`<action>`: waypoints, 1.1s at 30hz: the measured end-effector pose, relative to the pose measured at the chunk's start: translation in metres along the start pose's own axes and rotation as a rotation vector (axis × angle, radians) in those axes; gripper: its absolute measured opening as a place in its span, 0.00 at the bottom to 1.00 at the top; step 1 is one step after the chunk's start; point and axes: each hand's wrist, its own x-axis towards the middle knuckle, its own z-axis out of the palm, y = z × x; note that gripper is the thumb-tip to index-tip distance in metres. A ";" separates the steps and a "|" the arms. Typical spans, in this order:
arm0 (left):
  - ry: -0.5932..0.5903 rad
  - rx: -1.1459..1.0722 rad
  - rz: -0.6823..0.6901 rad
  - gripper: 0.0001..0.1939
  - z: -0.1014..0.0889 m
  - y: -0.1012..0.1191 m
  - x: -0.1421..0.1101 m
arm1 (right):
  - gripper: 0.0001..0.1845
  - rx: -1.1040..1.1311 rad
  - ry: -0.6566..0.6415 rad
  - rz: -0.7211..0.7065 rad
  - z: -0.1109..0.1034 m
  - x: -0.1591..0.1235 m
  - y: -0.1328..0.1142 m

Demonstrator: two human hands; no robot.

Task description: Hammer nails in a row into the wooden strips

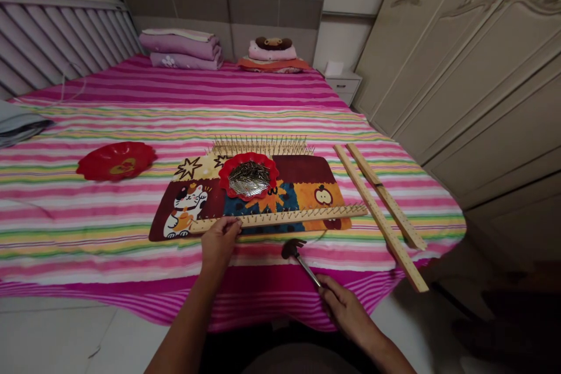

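Observation:
My left hand [220, 241] grips the left part of a long wooden strip [302, 215] studded with a row of nails, lying across a colourful cartoon mat [193, 201]. My right hand [342, 304] is closed round the handle of a small hammer [294, 249], whose dark head rests on the striped bedspread just below the strip. Behind the strip a red scalloped dish [248, 175] holds a heap of shiny nails. Further back lie more nail-studded strips [263, 145].
Two bare wooden strips [381, 210] lie at the bed's right edge, one overhanging it. An empty red dish [116, 160] sits to the left. Folded bedding [184, 48] and a cushion pile [272, 54] are at the headboard. Wardrobe doors [473, 70] stand on the right.

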 end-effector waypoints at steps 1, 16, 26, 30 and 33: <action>0.009 0.051 0.031 0.11 0.000 -0.001 0.000 | 0.21 -0.016 0.000 -0.010 0.000 -0.001 -0.001; 0.140 0.279 0.405 0.08 0.010 -0.015 -0.001 | 0.18 -0.165 -0.098 -0.376 0.022 0.011 -0.132; 0.119 0.299 0.444 0.07 0.010 -0.020 -0.002 | 0.20 -0.274 -0.139 -0.364 0.021 0.012 -0.137; 0.116 0.279 0.443 0.08 0.011 -0.022 -0.001 | 0.21 -0.203 -0.128 -0.258 0.011 -0.002 -0.108; 0.122 0.294 0.450 0.09 0.007 -0.022 -0.003 | 0.20 -0.222 -0.124 -0.225 0.004 -0.006 -0.073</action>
